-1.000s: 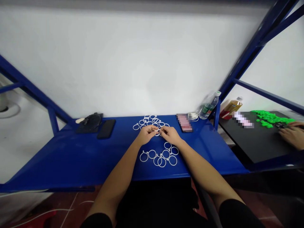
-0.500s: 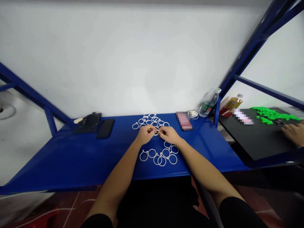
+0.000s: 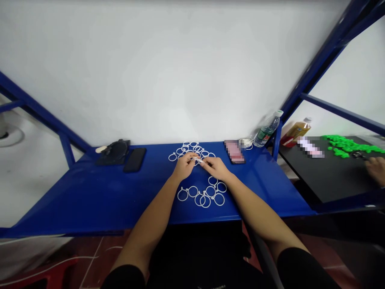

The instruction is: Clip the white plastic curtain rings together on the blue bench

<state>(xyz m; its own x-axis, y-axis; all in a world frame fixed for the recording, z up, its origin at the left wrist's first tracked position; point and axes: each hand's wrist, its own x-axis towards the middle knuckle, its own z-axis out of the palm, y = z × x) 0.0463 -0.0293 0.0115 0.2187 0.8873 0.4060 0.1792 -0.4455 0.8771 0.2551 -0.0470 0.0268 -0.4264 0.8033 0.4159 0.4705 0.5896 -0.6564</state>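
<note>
Held piece: one white ring [image 3: 196, 159], above the middle of the counter [image 3: 99, 192], between both hands and just on the near side of the far lot. Fine detail too small to make out; whether clear of the surface, impossible to tell.

Left hand [image 3: 183, 166]: fingers closed in a pinch on one side of the ring. Right hand [image 3: 217, 168]: fingers likewise pinched, on the opposite side.

Far lot [image 3: 197, 149]: well over a dozen similar white rings, some overlapping, spread toward the wall, partly hidden behind the fingers. Near lot [image 3: 204, 193]: roughly eight more, small knobs on the rims, lying between the forearms toward the front edge.

Progress, by judgement: handling of a single piece under way, not yet finished; two lots kept apart, probably one handled and one waiting. Which of the two, impossible to tell, both looking alike from here.

Also on the counter: at left, a black phone-like slab [image 3: 135, 159] beside a dark flat item [image 3: 116, 151]; at right, a pink-faced phone [image 3: 235, 151], blurred, near a coiled white cable [image 3: 247, 143] and an upright, slightly tilted-looking water bottle [image 3: 264, 134].
</note>
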